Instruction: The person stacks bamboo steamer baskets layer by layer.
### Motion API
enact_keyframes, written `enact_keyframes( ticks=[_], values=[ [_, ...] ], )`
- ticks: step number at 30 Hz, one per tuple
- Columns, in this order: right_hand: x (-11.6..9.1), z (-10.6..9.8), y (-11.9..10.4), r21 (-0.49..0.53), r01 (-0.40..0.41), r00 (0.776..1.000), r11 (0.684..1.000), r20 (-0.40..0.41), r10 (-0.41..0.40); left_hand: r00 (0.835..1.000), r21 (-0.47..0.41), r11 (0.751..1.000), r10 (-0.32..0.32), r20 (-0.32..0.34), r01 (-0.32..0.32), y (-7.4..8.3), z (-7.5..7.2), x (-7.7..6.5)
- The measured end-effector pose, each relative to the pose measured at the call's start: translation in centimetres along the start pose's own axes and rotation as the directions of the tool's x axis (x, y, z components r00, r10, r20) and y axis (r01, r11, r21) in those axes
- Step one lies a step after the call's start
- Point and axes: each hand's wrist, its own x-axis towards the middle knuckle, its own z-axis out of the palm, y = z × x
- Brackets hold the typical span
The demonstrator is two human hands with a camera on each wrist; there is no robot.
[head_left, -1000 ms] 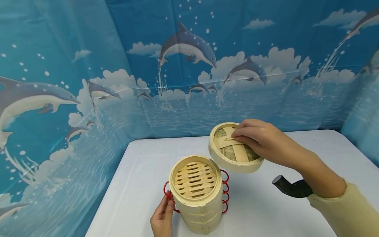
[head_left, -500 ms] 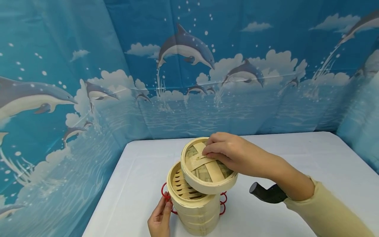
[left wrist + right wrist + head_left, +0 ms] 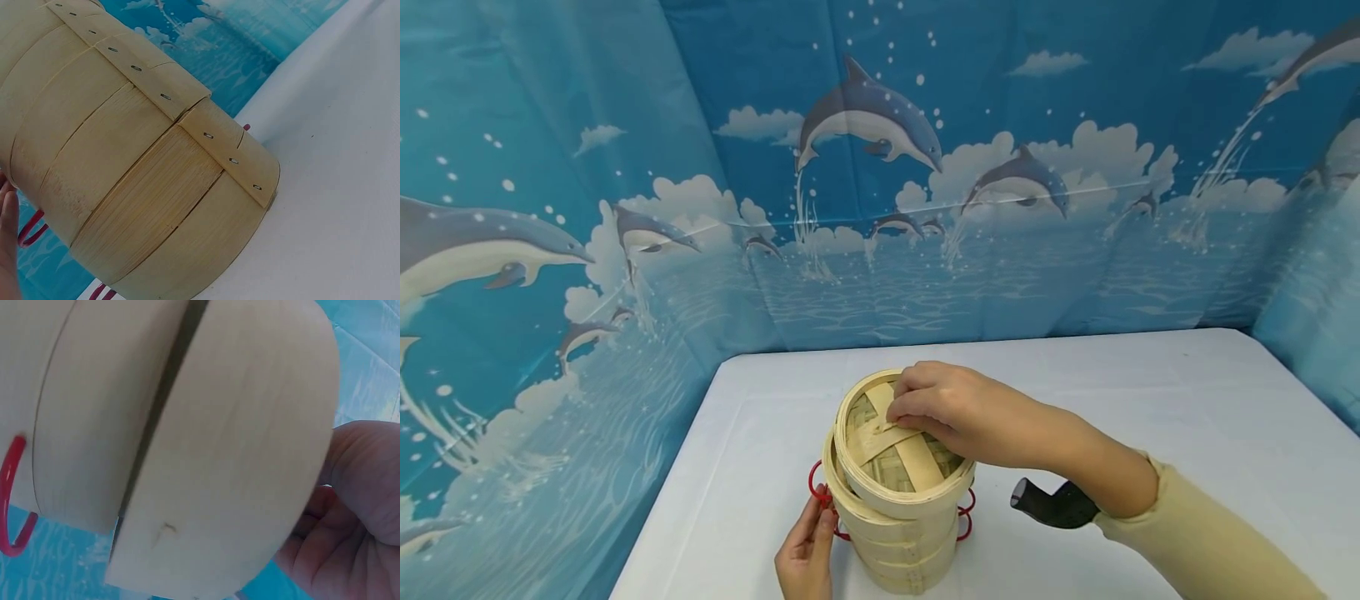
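Note:
A stacked bamboo steamer [image 3: 902,554] with red ring handles stands on the table. Its woven lid [image 3: 917,467] sits tilted over the top tier and off centre, leaving part of the left rim uncovered. A dark gap shows between lid and tier in the right wrist view. My right hand [image 3: 970,417] pinches the strap at the lid's middle from above. Low on the steamer's left side, my left hand [image 3: 807,550] has thumb and fingertips at a red ring handle [image 3: 817,481], holding the stack there. In the left wrist view only part of this hand [image 3: 7,244] shows.
A white cloth covers the table [image 3: 1150,400]. Behind and to the sides hangs a blue dolphin-print curtain [image 3: 850,275]. A black curved piece [image 3: 1052,504] juts out beneath my right wrist, by the sleeve.
My right hand has brought the lid left and down from the right of the steamer onto its top tier, covering most of the slatted base. The left hand has stayed in place.

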Motion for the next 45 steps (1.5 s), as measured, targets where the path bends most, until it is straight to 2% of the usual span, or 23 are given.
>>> enact_keyframes(
  ticks=[6,12,18,25,37,45],
  values=[
    [0.1,0.5,0.0,0.0,-0.007,1.0,1.0,-0.006,0.007,0.999,0.041,0.999,-0.023,-0.024,0.024,0.2,0.1,0.0],
    [0.5,0.7,0.0,-0.012,-0.011,1.0,1.0,-0.008,0.011,0.999,0.024,0.999,-0.036,-0.014,0.036,0.1,0.0,0.0],
    [0.8,0.8,-0.2,-0.025,-0.024,1.0,0.999,0.0,0.024,1.0,0.013,1.0,-0.02,-0.015,0.02,0.1,0.0,0.0],
    [1.2,1.0,-0.2,-0.026,-0.029,1.0,0.999,0.003,0.029,1.0,-0.057,0.998,0.007,-0.007,-0.007,0.1,0.1,0.0],
    [1.7,1.3,0.0,-0.051,-0.018,1.0,0.999,0.012,0.018,1.0,0.006,1.0,-0.012,-0.02,0.013,0.1,0.0,-0.1],
    [1.7,1.7,-0.1,-0.05,0.002,1.0,0.999,0.024,-0.001,1.0,-0.027,1.0,0.012,0.006,-0.012,-0.1,-0.1,0.0]
  ],
)
